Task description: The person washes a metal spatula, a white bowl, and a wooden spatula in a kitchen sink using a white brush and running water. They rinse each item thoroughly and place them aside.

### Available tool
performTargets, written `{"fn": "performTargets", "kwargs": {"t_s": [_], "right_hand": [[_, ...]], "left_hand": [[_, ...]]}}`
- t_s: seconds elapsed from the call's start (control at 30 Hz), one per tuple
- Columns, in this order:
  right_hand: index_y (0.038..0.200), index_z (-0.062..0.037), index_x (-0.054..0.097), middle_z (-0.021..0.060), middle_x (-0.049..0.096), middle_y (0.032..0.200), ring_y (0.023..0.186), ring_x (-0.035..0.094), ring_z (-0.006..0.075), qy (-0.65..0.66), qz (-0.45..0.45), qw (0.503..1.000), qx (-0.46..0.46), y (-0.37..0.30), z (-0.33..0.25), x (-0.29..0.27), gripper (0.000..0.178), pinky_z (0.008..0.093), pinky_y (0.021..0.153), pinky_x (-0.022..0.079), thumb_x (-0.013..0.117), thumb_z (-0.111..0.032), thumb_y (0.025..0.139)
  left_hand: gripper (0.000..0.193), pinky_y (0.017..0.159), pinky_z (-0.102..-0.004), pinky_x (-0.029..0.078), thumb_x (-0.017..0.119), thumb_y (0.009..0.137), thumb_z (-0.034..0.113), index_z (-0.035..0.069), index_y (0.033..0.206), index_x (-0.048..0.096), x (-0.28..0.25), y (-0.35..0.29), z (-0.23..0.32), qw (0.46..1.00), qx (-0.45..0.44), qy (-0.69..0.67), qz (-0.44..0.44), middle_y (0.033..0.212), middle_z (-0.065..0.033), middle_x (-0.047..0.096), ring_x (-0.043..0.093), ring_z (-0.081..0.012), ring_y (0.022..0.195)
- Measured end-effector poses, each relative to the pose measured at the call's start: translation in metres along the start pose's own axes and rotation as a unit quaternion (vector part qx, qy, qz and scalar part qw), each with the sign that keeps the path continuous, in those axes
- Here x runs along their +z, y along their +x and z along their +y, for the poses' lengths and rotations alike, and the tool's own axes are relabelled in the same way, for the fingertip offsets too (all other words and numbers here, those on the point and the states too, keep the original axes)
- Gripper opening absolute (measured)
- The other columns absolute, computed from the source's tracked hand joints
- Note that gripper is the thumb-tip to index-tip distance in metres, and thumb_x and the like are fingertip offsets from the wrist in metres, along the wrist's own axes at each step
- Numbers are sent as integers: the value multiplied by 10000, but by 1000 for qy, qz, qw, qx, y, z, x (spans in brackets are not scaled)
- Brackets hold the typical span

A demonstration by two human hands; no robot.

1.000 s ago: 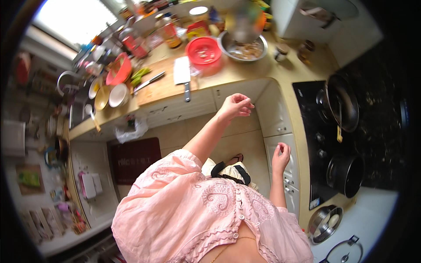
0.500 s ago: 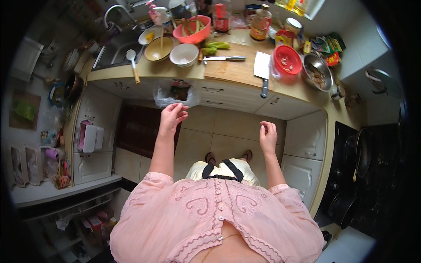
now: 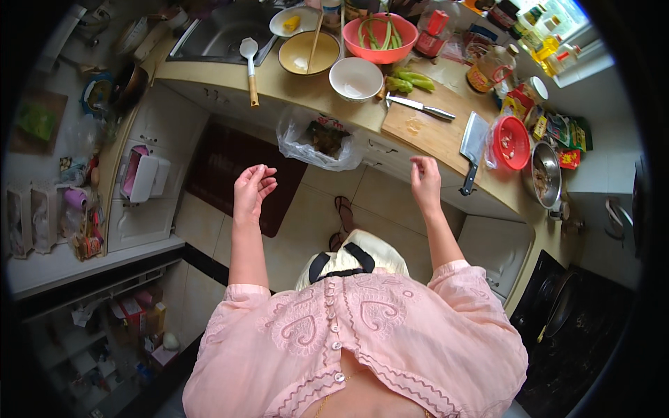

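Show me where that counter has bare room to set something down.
The cutting board, beyond the right hand, has a mostly bare stretch between the small knife and the cleaver. Left of the white-headed utensil, a narrow counter strip fronts the sink. Crowded: yellow bowl, coral bowl and white bowl bunched together; red bowl and metal bowl past the cleaver.

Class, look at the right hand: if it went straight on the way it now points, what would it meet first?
Probably the cutting board, whose near edge lies ahead of the right hand in the picture. Depth is unclear: if lower, it might meet the cabinet front instead.
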State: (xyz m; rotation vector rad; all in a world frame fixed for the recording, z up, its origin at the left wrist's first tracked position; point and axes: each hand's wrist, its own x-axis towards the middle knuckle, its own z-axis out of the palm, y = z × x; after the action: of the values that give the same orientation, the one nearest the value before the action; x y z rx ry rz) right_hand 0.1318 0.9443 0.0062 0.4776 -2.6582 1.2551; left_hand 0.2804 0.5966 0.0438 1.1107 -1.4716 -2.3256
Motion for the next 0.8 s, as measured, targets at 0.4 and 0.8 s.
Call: {"fn": "performTargets", "kwargs": {"t_s": [0.4, 0.8], "right_hand": [[974, -8, 568, 72, 591, 787, 637, 577, 121, 105, -88, 986, 95, 138, 20, 60, 175, 241, 543, 466, 536, -140, 863], [1128, 49, 393, 120, 593, 728, 494, 585, 156, 229, -203, 885, 352, 184, -5, 113, 414, 243, 379, 452, 500, -272, 890]], "left_hand": [[128, 633, -248, 513, 513, 888, 161, 40, 926, 534, 30, 57, 25, 996, -25, -32, 83, 876, -92, 620, 578, -112, 691], [144, 640, -253, 517, 531, 882, 170, 40, 943, 524, 26, 95, 17, 991, -73, -37, 106, 890, -105, 614, 585, -121, 702]]}}
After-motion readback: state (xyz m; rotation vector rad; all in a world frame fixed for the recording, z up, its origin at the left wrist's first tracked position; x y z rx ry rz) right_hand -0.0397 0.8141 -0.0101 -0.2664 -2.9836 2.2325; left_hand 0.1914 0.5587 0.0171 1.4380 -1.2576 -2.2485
